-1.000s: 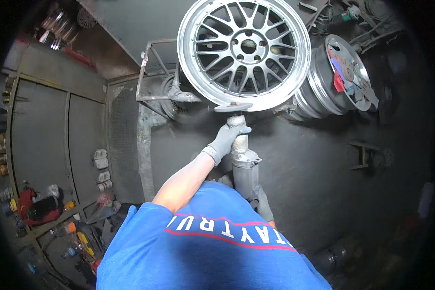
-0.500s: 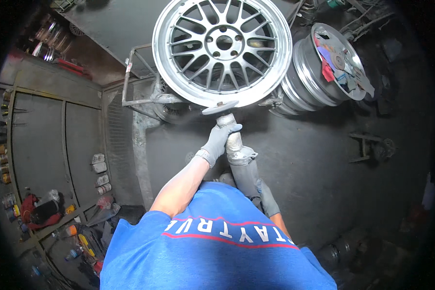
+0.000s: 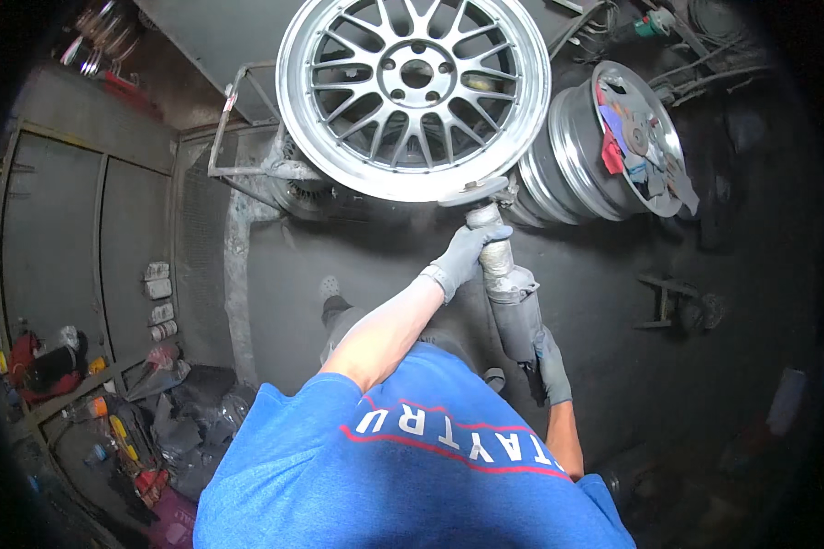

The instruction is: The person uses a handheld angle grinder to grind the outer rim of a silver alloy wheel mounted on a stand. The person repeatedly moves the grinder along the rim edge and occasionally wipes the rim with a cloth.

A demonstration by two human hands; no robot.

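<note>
A silver multi-spoke car wheel rim [image 3: 412, 187] stands in front of me, its face turned toward me. In both gloved hands is a long grey angle grinder [image 3: 515, 322], held at a slant. My left hand [image 3: 462, 256] is wrapped around its pale, taped neck, just behind the disc. My right hand [image 3: 553, 368] is closed on the rear end of the body. The round grey disc [image 3: 470, 193] meets the lower right lip of the rim in the picture; whether they touch, I cannot tell.
A metal frame [image 3: 238, 171] stands at the rim's left. On the right, stacked wheels [image 3: 572, 142] carry cloths and discs [image 3: 636, 137] on top. A small stand [image 3: 668, 300] sits on the floor at right. Cans [image 3: 158, 290] and bags [image 3: 178, 416] lie at left.
Both hands have carried the grinder to the right, and its disc has slid from the rim's bottom toward the lower right. The view has shifted slightly; a foot now shows at left.
</note>
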